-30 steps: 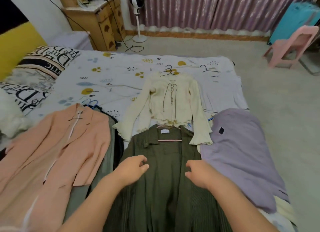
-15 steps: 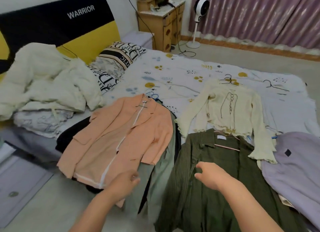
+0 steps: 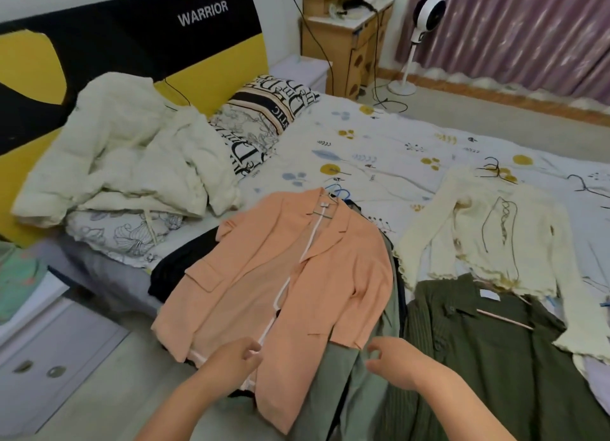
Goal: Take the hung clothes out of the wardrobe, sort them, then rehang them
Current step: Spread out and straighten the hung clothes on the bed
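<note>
The peach blazer [image 3: 280, 275] lies on its hanger at the bed's [image 3: 396, 150] near edge, its hem draping over. The left hand [image 3: 236, 355] pinches its white front trim; the right hand [image 3: 392, 358] hovers loosely curled above a sage garment [image 3: 343, 384], holding nothing. An olive shirt [image 3: 495, 358] lies beside.

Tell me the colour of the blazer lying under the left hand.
Peach-orange blazer with white front trim, seen in the head view.

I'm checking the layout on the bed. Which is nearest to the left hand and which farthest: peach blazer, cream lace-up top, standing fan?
1. Peach blazer: the left hand touches its front edge.
2. Cream lace-up top: to the right, mid-bed.
3. Standing fan: on the floor beyond the bed, by the curtain.
</note>
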`<state>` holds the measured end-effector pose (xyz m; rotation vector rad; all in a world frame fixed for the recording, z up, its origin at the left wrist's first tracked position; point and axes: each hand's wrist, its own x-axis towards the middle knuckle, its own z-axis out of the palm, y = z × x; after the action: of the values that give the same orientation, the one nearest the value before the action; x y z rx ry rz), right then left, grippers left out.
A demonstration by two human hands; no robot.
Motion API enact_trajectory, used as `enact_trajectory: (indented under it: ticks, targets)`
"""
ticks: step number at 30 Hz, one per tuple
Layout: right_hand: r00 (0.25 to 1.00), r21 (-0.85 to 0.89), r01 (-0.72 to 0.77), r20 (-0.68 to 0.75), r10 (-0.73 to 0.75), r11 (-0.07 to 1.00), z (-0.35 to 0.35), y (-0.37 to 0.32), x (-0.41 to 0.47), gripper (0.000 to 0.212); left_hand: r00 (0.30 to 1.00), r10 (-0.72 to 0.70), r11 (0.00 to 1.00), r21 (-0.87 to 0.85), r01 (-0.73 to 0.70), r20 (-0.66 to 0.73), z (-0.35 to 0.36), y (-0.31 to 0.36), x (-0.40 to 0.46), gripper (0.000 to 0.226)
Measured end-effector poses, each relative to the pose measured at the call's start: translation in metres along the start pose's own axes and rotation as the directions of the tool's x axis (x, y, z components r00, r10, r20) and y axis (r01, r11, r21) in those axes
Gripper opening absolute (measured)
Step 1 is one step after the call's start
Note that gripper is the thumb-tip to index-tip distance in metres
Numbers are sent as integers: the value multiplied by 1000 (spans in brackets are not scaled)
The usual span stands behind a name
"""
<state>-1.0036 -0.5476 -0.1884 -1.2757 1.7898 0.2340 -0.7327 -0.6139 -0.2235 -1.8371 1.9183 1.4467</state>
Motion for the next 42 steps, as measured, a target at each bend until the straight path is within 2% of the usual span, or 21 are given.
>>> enact_trajectory:
  ticks: [3,10,15,19,25,29,31,35,39,42]
  targets:
    - [1000,28,-17,-6,17,999,-20,-2,34,47,1000,-7,1000,-3,7,15,-16,14,28,35]
    - [996,77,-20,-88,27,997,-69,-7,121,44,999,20,997,71,-16,-49,-66,50,108,32]
    - [990,80,-80,-113,88,994,-87,-12,174,49,994,74,994,87,-67,-78,-82,63,170,34]
    - [969,61,-129,-203,139,990,-101,-17,224,45,988,148,965,228,-134,-47,-92,63,230,40]
    - [898,91,-264,-340,279,960,-115,-31,305,50,961,276,840,493,-228,-27,-105,60,337,51]
    - [825,157,-288,-460,328,945,-117,-46,367,49,929,369,686,663,-300,40,-109,57,402,59]
    - [787,169,-298,-513,342,940,-120,-50,397,50,913,407,636,709,-305,28,-106,54,431,61]
    - [759,129,-308,-564,325,942,-127,-45,452,54,939,344,578,782,-231,24,-85,32,487,65]
    - [690,163,-300,-643,332,940,-140,-32,489,61,910,414,559,785,-268,16,-57,-4,516,72]
    - [683,223,-291,-632,365,930,-150,-24,508,71,881,472,546,790,-278,-16,-49,-14,529,68]
